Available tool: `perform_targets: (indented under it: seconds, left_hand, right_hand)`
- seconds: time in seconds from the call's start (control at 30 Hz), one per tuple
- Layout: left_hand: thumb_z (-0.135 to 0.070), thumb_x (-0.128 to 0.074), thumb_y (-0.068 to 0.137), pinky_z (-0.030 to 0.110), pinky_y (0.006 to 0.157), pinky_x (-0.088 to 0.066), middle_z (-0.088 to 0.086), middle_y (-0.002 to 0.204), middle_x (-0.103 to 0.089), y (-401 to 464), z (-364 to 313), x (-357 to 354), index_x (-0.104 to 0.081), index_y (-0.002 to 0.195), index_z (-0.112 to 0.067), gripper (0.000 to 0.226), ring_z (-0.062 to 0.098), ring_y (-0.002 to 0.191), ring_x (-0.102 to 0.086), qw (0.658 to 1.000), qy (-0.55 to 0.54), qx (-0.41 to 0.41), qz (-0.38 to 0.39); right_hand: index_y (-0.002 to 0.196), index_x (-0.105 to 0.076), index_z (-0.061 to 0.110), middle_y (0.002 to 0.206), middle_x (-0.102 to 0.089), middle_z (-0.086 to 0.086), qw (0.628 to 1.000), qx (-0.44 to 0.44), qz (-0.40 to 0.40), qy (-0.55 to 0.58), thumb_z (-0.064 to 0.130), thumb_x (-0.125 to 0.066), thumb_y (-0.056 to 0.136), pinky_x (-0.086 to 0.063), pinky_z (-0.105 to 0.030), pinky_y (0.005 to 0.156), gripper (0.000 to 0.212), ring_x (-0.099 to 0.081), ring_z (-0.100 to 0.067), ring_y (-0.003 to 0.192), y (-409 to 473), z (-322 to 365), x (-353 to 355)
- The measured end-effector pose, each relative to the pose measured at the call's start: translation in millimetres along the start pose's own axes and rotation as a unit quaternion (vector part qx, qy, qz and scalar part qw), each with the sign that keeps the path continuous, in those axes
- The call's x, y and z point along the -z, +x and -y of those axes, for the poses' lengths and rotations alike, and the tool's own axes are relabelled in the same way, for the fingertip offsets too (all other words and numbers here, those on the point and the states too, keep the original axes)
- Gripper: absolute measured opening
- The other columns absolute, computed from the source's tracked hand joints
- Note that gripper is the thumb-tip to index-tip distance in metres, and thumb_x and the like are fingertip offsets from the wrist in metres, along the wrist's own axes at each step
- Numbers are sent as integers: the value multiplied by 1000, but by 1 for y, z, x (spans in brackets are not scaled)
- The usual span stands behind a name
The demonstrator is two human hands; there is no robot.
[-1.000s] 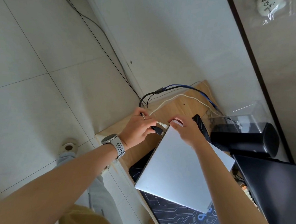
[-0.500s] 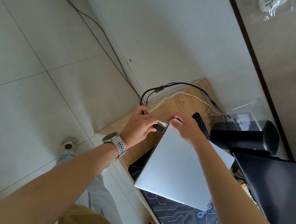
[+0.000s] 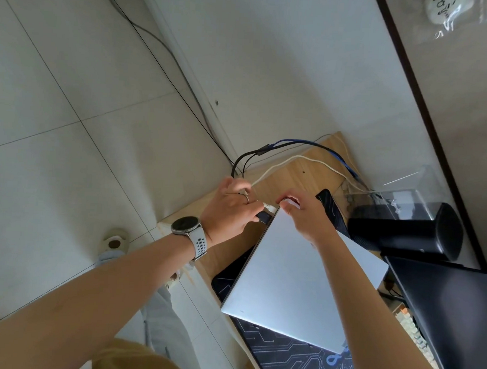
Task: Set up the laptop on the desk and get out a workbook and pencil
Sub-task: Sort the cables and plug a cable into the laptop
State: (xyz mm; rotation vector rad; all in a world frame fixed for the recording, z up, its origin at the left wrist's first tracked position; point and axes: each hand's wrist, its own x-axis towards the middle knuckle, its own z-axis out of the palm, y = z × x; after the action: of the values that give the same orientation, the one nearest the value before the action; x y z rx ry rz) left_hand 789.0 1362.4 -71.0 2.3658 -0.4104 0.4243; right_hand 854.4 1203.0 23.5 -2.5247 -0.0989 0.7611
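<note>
Looks like the cable-plugging part of the setup. The closed laptop [image 3: 299, 274] lies flat on the surface [image 3: 293, 175], over a dark mat. Left hand [image 3: 229, 209] has its fingers pinched shut on a black plug [image 3: 264, 218] right at the laptop's far corner; right hand [image 3: 305, 213] presses that corner down, fingers curled. Next it needs a straight push in. No workbook or pencil visible yet.

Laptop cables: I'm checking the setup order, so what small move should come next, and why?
Probably push the black plug home into the closed laptop: the left hand pinches it at the laptop's side edge while the right hand steadies that corner.
</note>
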Motion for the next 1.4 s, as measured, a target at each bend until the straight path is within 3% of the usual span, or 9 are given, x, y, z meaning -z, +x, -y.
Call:
perform_targets:
  seconds: [0.27,0.5,0.63,1.07,1.3,1.4]
  left_hand:
    - [-15,-85,61,36,76,-38,-9,55,-57,8,-1,9,-63,68,-13,23,18,90,-43,999,-18,-30,-21]
    - [-17,-87,56,39,74,-47,-6,47,-54,10,-6,12,-62,71,-13,29,19,91,-44,1000,-23,-17,11]
    - [-18,-87,57,38,74,-46,-6,49,-56,11,-6,13,-63,68,-12,26,18,92,-42,1000,-18,-12,17]
    - [-32,-83,63,36,75,-44,-10,55,-59,13,-1,20,-64,71,-17,25,20,88,-51,998,-4,-22,58]
    - [-24,-86,59,37,74,-46,-8,47,-53,19,-8,27,-63,67,-14,26,25,80,-59,996,-8,-21,90]
    - [-21,-87,58,38,73,-48,-6,47,-56,19,-11,27,-65,68,-11,26,27,82,-61,995,-6,-8,104]
  right_hand:
    - [95,-65,12,104,-65,-1,1000,-16,-3,16,12,-53,93,-44,-21,85,13,-56,-11,99,0,2,0]
    - [96,-67,10,100,-66,-2,999,-20,-20,30,10,-54,92,-42,-15,79,13,-57,-9,95,1,1,-2]
    - [98,-67,10,102,-67,-3,999,-24,-18,37,11,-55,92,-42,-14,81,14,-58,-13,101,3,-2,-2]
    - [92,-65,15,90,-64,8,1000,4,-3,14,11,-55,92,-40,-10,77,11,-56,1,88,0,2,1]
    - [94,-66,12,90,-64,8,1000,5,-10,3,11,-55,93,-39,-4,71,12,-55,4,84,2,-1,1]
    - [96,-67,10,92,-65,4,1000,2,-19,5,11,-55,92,-39,-7,74,12,-56,1,85,3,-1,0]
